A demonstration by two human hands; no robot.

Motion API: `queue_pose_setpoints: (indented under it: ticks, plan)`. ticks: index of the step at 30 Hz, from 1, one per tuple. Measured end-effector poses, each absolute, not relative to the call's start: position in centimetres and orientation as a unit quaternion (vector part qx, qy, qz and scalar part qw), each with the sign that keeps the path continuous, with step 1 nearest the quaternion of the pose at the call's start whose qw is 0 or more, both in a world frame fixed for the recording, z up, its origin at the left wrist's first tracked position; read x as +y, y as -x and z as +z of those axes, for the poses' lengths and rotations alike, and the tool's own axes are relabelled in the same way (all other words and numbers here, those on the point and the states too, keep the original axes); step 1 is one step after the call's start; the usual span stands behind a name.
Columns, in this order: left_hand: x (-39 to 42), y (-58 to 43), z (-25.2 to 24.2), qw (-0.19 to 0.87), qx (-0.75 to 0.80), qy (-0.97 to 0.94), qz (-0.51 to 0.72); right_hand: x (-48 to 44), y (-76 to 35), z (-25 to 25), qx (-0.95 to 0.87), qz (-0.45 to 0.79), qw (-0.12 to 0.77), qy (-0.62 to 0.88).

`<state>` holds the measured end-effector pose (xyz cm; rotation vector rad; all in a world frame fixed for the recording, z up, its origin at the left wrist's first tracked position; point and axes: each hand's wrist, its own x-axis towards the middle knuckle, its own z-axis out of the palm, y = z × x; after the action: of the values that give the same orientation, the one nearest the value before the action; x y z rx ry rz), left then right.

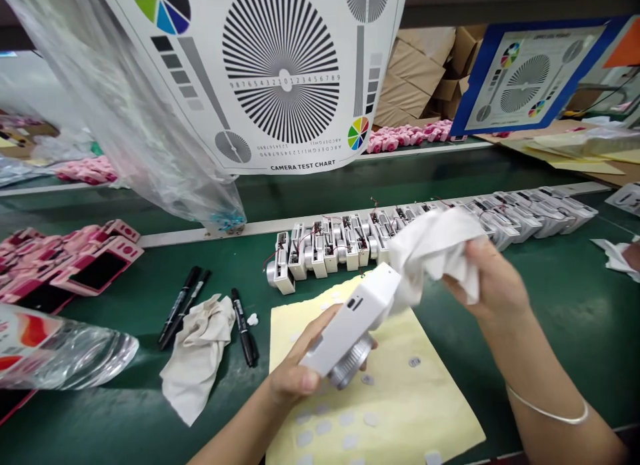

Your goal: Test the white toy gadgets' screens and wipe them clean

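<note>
My left hand (295,371) is wrapped round a white toy-like camera (353,318), held tilted with its grey ribbed lens (351,360) facing down and to the right. In my right hand (495,278) is a crumpled white cloth (435,248), slightly blurred, its hanging edge at the far end of the camera. Whether cloth and camera touch I cannot tell. Below them lies a yellow sheet (400,398) dotted with small pale stickers. Behind it stands a row of white camera bodies (320,245) with wires and inner parts showing.
Pink cameras (95,261) are piled at the left, behind a clear bottle (95,351). Black markers (243,328) and another cloth (197,358) lie near the sheet. A camera test chart (295,145) and a plastic bag (150,131) hang ahead. Another person's hand (631,255) shows at the right edge.
</note>
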<state>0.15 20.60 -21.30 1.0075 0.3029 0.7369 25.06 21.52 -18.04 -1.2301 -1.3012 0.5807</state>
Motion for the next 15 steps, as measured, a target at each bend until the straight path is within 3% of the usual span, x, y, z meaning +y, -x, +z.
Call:
queue_pose_setpoints:
  ticks: [3,8,15]
  plan:
    - [20.8,-0.1,-21.3,0.800,0.122,-0.459,0.366,21.2,-25.9,-17.6,-0.517,0.281,0.628,0.509]
    - [21.1,0.0,-21.7,0.803,0.092,-0.448,0.381,21.5,-26.4,-17.3,-0.555,0.301,0.570,0.525]
    - [21.3,0.2,-21.9,0.773,0.040,-0.487,0.405,22.8,-27.7,-17.9,-0.571,0.420,0.503,0.494]
